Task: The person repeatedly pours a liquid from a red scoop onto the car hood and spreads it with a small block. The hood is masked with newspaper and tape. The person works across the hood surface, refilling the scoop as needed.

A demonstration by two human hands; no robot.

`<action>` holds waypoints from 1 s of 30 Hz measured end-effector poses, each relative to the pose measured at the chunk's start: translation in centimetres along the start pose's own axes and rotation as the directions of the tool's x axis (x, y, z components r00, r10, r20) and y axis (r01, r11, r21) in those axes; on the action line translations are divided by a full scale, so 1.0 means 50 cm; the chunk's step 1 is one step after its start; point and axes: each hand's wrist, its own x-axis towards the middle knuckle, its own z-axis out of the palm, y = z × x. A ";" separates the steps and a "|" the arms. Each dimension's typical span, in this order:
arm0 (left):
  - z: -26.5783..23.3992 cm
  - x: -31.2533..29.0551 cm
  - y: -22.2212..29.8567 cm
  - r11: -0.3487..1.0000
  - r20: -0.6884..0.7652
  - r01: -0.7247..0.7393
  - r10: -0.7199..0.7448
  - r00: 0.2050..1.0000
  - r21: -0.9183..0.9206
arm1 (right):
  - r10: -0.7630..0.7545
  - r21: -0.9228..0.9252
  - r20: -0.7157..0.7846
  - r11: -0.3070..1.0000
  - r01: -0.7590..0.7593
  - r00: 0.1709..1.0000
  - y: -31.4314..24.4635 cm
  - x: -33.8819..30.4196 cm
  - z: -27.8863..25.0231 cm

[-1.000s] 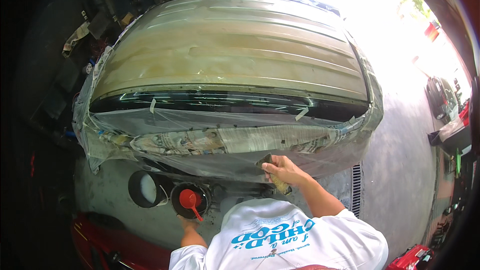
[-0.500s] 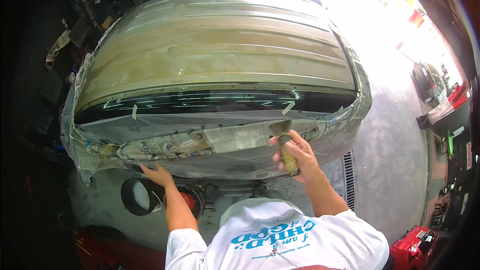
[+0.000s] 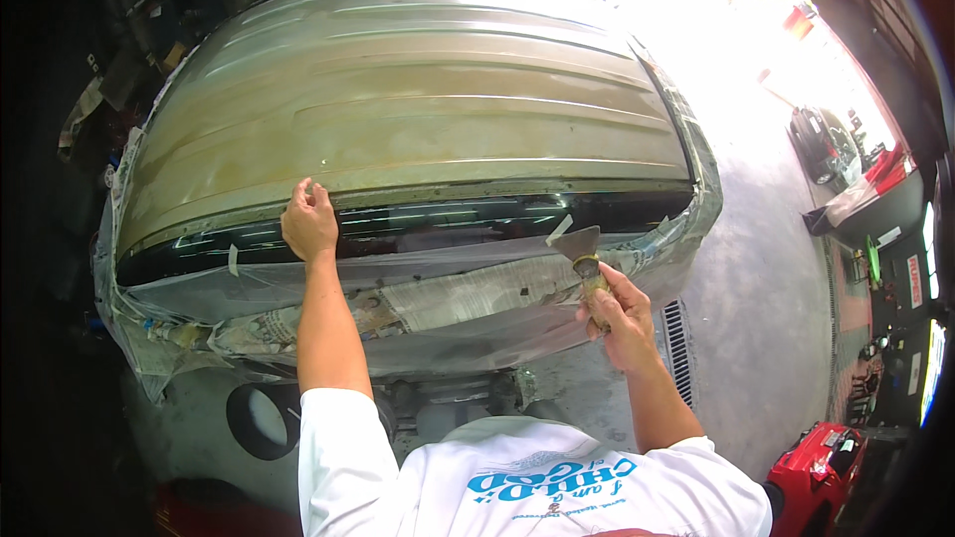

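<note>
A putty knife [image 3: 591, 276] with a broad flat blade and a worn, wrapped-looking handle is in my right hand [image 3: 627, 318]. Its blade points up and away from me, in front of the masked side of the vehicle. My left hand [image 3: 310, 221] is at the near edge of the vehicle's roof [image 3: 428, 129], its fingers bent and drawn together. Whether anything small is between them cannot be seen. The roof is dull, ribbed and olive-beige with paler patches. Below its edge runs a dark glass strip [image 3: 477, 214], with clear plastic sheeting and newspaper [image 3: 468, 293] taped beneath.
A dark bucket [image 3: 261, 422] with pale contents stands on the floor at lower left. To the right, a drain grate [image 3: 677, 348] crosses the grey floor. A red car [image 3: 818, 477] is at lower right, and a dark car [image 3: 824, 146] stands farther off.
My left hand has risen from beside the lower masking to the roof's near edge. My right hand has shifted slightly right with the putty knife, and the whole view has moved a little.
</note>
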 end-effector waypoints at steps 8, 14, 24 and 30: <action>0.011 0.002 -0.003 0.990 -0.049 -0.086 0.092 0.995 0.114 | 0.118 0.076 -0.048 0.991 -0.114 0.992 0.036 0.073 0.030; 0.010 0.002 0.008 0.984 -0.055 -0.099 0.108 0.993 0.145 | 0.094 0.261 0.066 0.959 -0.108 0.993 0.054 0.087 0.026; 0.012 0.025 0.008 0.977 -0.032 -0.117 0.125 0.992 0.178 | 0.040 0.329 0.053 0.943 -0.055 0.998 0.072 0.108 -0.021; 0.019 0.013 0.013 0.966 0.060 -0.030 0.015 0.998 0.255 | 0.006 -0.097 -0.176 0.995 -0.023 0.984 0.070 0.138 -0.023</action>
